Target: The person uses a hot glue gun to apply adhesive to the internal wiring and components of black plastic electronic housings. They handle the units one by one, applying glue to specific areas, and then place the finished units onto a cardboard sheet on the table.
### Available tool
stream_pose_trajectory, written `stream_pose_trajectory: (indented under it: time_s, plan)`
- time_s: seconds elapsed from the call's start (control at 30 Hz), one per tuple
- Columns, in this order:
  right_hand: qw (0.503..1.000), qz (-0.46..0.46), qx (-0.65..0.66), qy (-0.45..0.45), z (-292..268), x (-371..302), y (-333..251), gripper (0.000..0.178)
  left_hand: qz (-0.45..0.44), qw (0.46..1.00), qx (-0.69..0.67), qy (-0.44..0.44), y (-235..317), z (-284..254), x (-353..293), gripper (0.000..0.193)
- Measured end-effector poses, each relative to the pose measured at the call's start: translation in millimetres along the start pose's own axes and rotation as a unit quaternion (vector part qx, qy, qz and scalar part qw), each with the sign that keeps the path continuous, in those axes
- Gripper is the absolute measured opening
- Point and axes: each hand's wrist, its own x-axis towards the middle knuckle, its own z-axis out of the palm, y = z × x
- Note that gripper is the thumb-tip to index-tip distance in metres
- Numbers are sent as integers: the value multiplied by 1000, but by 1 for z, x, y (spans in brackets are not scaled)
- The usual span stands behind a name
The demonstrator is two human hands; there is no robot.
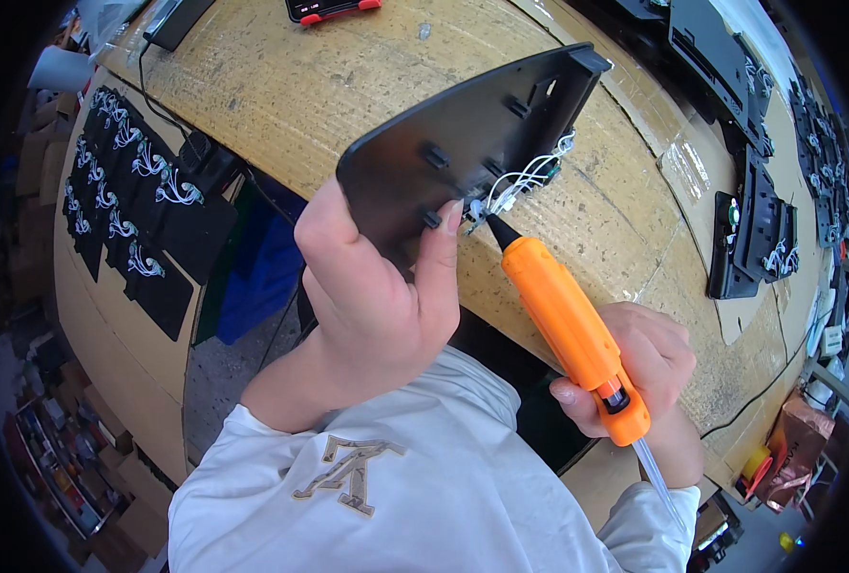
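Observation:
My left hand (pixel 377 277) grips a black plastic panel (pixel 396 143) by its lower edge, holding it tilted above the table with its ribbed inner side toward me. The thumb presses near white wires (pixel 525 179) and a small green board at the panel's right end. An orange hot glue gun (pixel 563 310) is in my right hand (pixel 639 358), fingers wrapped round its handle. The gun's black nozzle tip points at the wires close to my left thumb; whether it touches them I cannot tell. A clear glue stick (pixel 658 482) sticks out of the gun's back end.
The wooden table (pixel 262 91) has worn, glue-spotted patches. Black panels with white wires (pixel 124 196) lie in rows on cardboard at left. More black parts (pixel 759 229) stand at right beside a cable. A device with red corners (pixel 334 11) lies at the far edge.

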Motion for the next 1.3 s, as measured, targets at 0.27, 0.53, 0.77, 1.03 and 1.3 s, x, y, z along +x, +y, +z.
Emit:
stream_pose_trajectory:
  time_s: [0.27,0.53,0.77,1.03,1.3]
  plan:
    - [1000,-3,-16,-2,0,1,-1,37,2,999,-21,36,-3,4,-2,46]
    - [1000,0,-13,3,2,-2,1,37,-55,998,11,20,-4,4,-8,61]
    - [999,-3,-32,24,5,-1,2,37,-94,994,-47,5,-2,6,-6,54]
    - [999,-10,-32,40,10,-2,2,36,-119,991,-49,27,-6,11,-5,51]
    - [998,-9,-66,10,6,-8,-4,35,-237,945,-221,49,-2,10,2,44]
